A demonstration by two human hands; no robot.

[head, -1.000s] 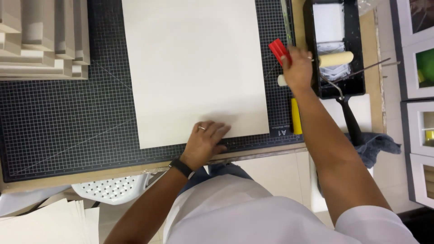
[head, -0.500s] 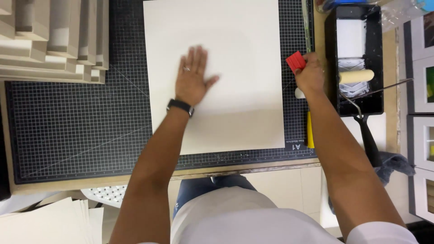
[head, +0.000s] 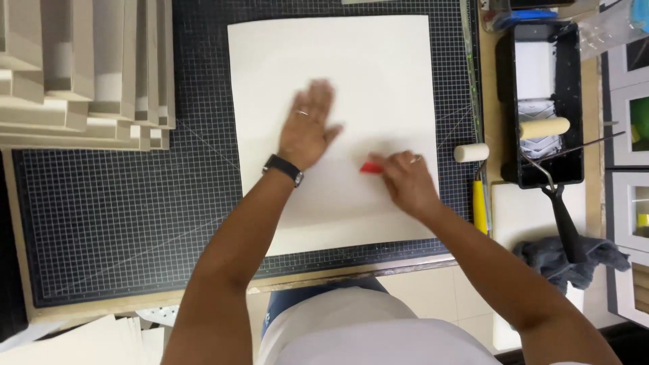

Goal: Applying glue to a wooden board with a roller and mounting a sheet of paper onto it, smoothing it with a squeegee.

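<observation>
A black gridded cutting mat (head: 122,223) covers the workbench, and a large cream sheet (head: 338,61) is laid flat on it. The left hand (head: 307,128) is pressed on the sheet's middle, palm down, fingers spread and holding nothing. A small red scraper (head: 370,167) is gripped in the closed fingers of the right hand (head: 405,182), low on the sheet. A black paint tray (head: 537,101) is seen at the right.

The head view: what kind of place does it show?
Probably a craft or framing workshop: a dark gridded cutting mat covers the bench, a black roller tray stands at the right, and pale stacked boards lie at the left.
</observation>
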